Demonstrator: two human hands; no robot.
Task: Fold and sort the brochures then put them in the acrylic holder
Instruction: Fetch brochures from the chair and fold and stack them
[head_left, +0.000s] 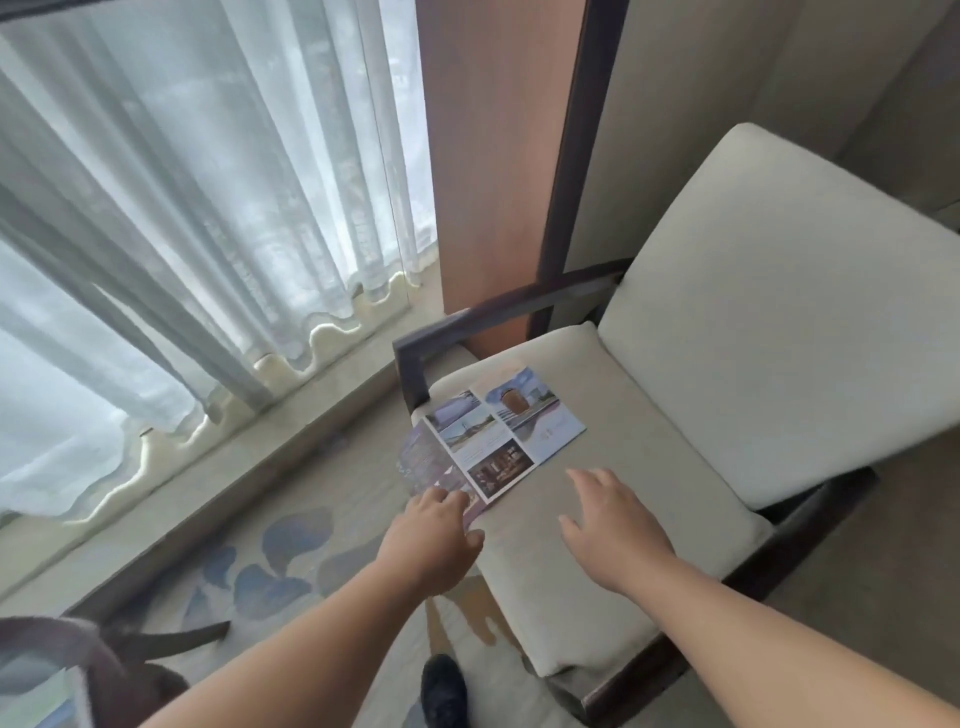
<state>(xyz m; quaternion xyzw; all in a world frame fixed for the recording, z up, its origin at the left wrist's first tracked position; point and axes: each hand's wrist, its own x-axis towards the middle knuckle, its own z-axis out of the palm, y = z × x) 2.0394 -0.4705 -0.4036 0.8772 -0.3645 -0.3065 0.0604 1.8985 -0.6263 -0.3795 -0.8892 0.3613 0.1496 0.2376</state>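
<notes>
An unfolded brochure (498, 431) with photo panels lies on the cream seat cushion (613, 566) of an armchair, its left panel hanging past the cushion's edge. My left hand (434, 540) pinches the near left corner of that overhanging purple panel. My right hand (613, 525) hovers flat over the cushion just right of the brochure, fingers spread, holding nothing. No acrylic holder is in view.
The armchair has a dark wooden armrest (415, 353) and a cream backrest (779, 312). Sheer curtains (182, 208) hang at the left over a stone sill. Patterned carpet (280, 561) lies below, with a dark shoe (441, 691) and a dark round object (104, 670) at bottom left.
</notes>
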